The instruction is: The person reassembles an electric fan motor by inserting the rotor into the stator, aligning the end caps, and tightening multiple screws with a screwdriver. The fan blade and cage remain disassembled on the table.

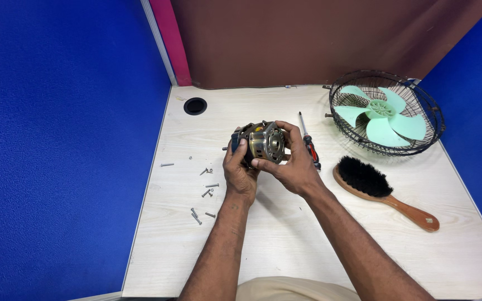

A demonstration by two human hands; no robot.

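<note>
Head view: round brass-coloured metal fan motor [264, 142] held above the pale wooden counter [285, 234], left hand [240, 171] and right hand [293, 161] both clenched around it; could slip and drop onto loose silver screws [206, 192] just left; red-handled screwdriver [309, 146] beneath right hand could get knocked.

Your hands hold the motor [266, 142] mid-desk, above the desk [285, 245]. Left of them, loose screws [205, 192] scatter across the surface, so a low pass there meets them. Just right, the screwdriver [309, 146] lies touching your right hand [292, 167]. Farther right, the brush [383, 192] and the fan cage [386, 111] block the far-right corner. Near you, the desk lies open on both sides of your arms. A hole [195, 106] sits far left.
</note>
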